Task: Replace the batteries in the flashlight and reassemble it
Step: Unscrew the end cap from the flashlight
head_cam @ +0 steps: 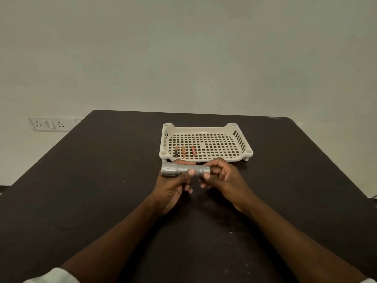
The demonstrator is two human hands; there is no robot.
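A silver flashlight (179, 169) is held level above the dark table, its wide head pointing left. My left hand (173, 185) grips its knurled body from below, thumb on top. My right hand (221, 175) pinches the tail end with its fingertips. Three small batteries lie in the cream tray (240, 155) just behind my hands: a black and copper battery (176, 151), an orange battery (183, 151) and a red-orange battery (193, 150). They lie side by side near the tray's front left.
The dark table (102, 180) spreads wide around the hands, with small white specks on it. A pale wall stands behind it, with a white socket strip (50, 124) at the left. White sleeve cuffs show at the bottom corners.
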